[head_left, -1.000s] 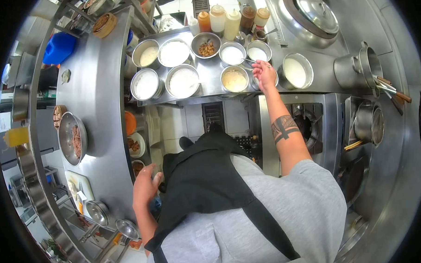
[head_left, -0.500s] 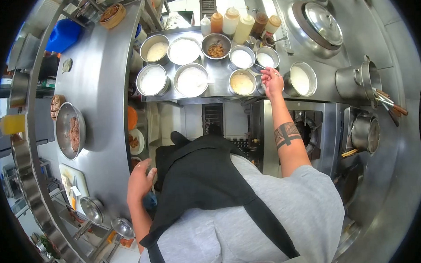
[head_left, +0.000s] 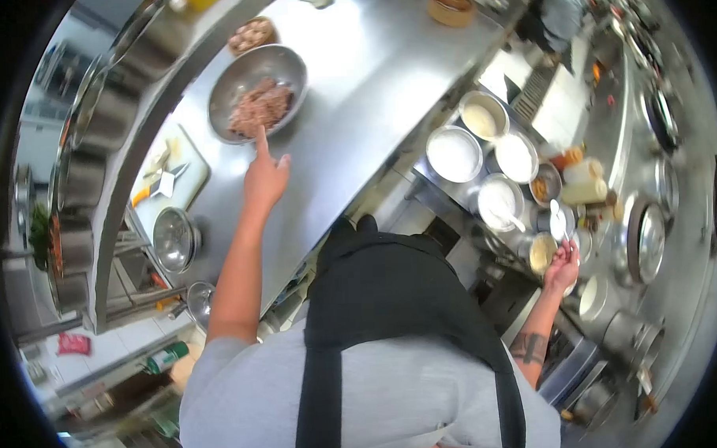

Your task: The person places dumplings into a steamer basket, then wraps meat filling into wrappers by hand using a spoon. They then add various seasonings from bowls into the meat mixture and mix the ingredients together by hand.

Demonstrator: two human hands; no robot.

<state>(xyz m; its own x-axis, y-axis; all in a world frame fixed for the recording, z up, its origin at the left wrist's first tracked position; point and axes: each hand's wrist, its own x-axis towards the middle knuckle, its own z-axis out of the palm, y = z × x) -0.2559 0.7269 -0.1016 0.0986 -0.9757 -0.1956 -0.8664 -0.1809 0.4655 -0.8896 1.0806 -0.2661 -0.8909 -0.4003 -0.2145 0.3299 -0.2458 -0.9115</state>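
My left hand (head_left: 265, 180) reaches over the steel counter, index finger stretched out and thumb apart. Its fingertip is right at the near rim of a metal mixing bowl (head_left: 222, 85), which holds pink ground meat (head_left: 261, 106). Over on the right, my right hand (head_left: 563, 267) is closed around the handle of a spoon (head_left: 558, 221). The spoon's bowl looks white and is held above the group of metal containers. Closest to that hand are a container of pale yellowish stuff (head_left: 542, 253) and one of white powder (head_left: 500, 203) with a white handle sticking out.
A cutting board (head_left: 191, 176) with a knife (head_left: 158, 184) lies left of my arm, near stacked metal bowls (head_left: 174, 240). Behind the mixing bowl stands a round basket (head_left: 251, 36). Squeeze bottles (head_left: 584, 180) stand beyond the containers. Another person (head_left: 557, 18) is at the far right.
My view has turned left toward the counter. My left hand has moved from beside my body to the meat bowl's rim. The spoon in my right hand has come up from the containers.
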